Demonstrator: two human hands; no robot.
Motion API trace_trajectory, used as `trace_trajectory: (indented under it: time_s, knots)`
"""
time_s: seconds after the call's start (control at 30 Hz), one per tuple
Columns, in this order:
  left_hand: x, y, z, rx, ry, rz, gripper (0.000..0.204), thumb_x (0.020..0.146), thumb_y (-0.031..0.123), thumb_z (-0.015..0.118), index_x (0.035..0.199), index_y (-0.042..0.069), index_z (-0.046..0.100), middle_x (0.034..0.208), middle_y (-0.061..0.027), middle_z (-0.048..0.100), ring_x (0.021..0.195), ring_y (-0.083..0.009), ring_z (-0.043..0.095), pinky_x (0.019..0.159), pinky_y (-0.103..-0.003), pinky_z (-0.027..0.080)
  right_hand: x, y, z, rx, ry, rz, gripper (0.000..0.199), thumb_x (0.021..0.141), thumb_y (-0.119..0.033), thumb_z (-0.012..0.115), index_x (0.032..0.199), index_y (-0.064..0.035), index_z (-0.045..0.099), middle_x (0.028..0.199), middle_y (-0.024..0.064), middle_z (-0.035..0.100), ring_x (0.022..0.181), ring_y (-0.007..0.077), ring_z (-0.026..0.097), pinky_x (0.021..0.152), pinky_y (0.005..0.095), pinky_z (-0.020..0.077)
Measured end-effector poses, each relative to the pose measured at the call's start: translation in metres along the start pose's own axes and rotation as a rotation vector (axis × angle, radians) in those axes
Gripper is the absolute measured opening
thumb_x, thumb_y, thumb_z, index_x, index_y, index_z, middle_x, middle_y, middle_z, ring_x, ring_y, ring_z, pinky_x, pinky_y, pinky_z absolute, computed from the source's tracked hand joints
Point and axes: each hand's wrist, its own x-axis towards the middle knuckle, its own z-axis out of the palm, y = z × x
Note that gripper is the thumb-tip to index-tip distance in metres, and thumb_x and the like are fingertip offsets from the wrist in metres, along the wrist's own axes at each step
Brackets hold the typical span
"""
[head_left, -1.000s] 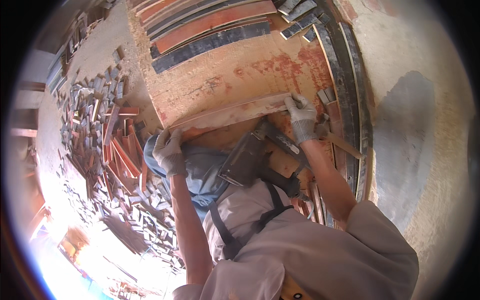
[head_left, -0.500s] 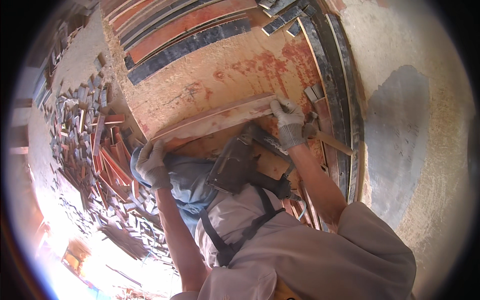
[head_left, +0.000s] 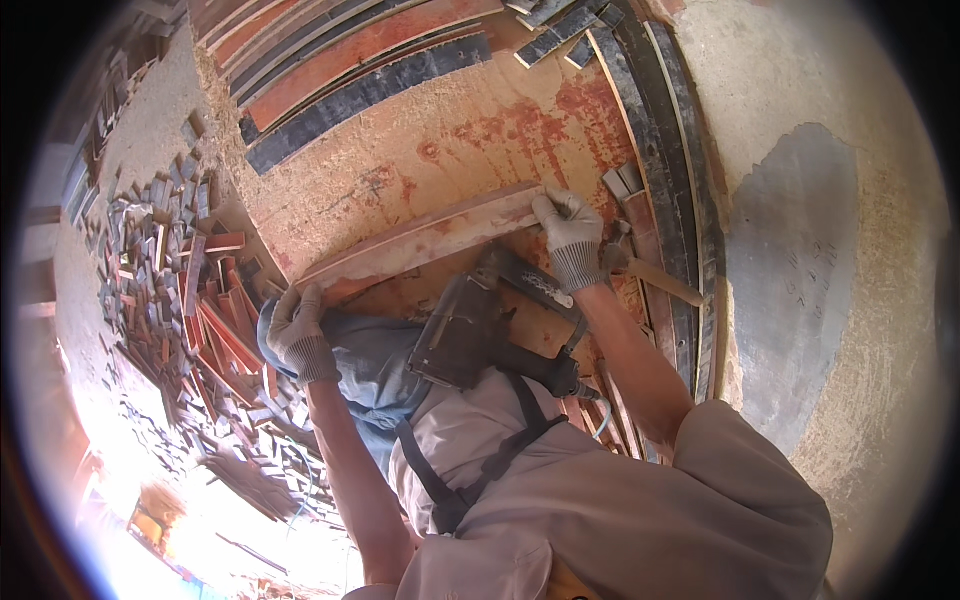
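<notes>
A long wooden strip (head_left: 425,240), pale with reddish stains, spans the near part of the stained wooden board in front of me. My left hand (head_left: 300,325), in a pale knit glove, is closed on its left end. Its right end is gripped by my gloved right hand (head_left: 570,232), thumb and fingers pressed together. Between my forearms a dark nail gun (head_left: 470,330) lies close to my body, with a thin hose at its handle. Just right of my right hand rests a hammer, its wooden handle (head_left: 665,283) pointing away to the right.
Red and black strips (head_left: 370,100) lie side by side at the board's far end. Long dark strips (head_left: 680,200) run along its right edge, with short offcuts (head_left: 570,40) at the far right corner. A heap of wood offcuts (head_left: 190,290) covers the floor at left.
Both hands keep hold of the strip. The board and the things on it sit slightly further left and up in the view; otherwise little differs.
</notes>
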Motion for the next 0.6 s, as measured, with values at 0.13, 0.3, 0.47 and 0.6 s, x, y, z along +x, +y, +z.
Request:
trace_trajectory:
  time_s: [0.13,0.3,0.47,0.6]
  knots:
    - [0.0,-0.001,0.0,0.021,0.007,0.037,0.026,0.084,0.0,0.084,0.108,-0.006,0.077,0.094,-0.0092,0.075,0.081,-0.0142,0.069,0.072,-0.025,0.061,0.002,-0.002,-0.003,-0.098,-0.011,-0.079,0.024,0.097,-0.007,0.073,0.118,0.0053,0.072,0.103,0.0064,0.075,0.081,0.0095,0.067,0.072,0.0254,0.0572]
    - [0.002,-0.002,-0.005,0.214,0.002,0.146,0.028,0.081,0.004,0.086,0.106,-0.005,0.079,0.089,-0.0047,0.075,0.079,-0.01,0.066,0.073,-0.024,0.055,0.008,-0.005,-0.005,-0.199,-0.021,-0.054,0.02,0.096,-0.008,0.075,0.112,0.0042,0.074,0.1,0.0043,0.076,0.081,0.0072,0.066,0.073,0.0242,0.0554]
    - [0.005,-0.006,-0.003,0.112,0.021,0.065,0.028,0.079,0.005,0.087,0.105,-0.004,0.079,0.091,-0.0057,0.076,0.079,-0.0106,0.066,0.075,-0.026,0.056,0.011,-0.003,-0.004,-0.268,0.004,-0.08,0.019,0.095,-0.01,0.077,0.107,0.0035,0.073,0.094,0.0041,0.075,0.079,0.0068,0.064,0.071,0.0249,0.0536]
    - [0.006,-0.007,-0.005,0.134,-0.007,0.075,0.031,0.08,0.009,0.087,0.108,-0.003,0.079,0.093,-0.0064,0.076,0.079,-0.0111,0.066,0.074,-0.026,0.056,0.016,-0.001,-0.004,-0.172,-0.06,-0.026,0.021,0.094,-0.011,0.078,0.108,0.0036,0.072,0.094,0.0046,0.075,0.079,0.0068,0.064,0.071,0.0251,0.0541]
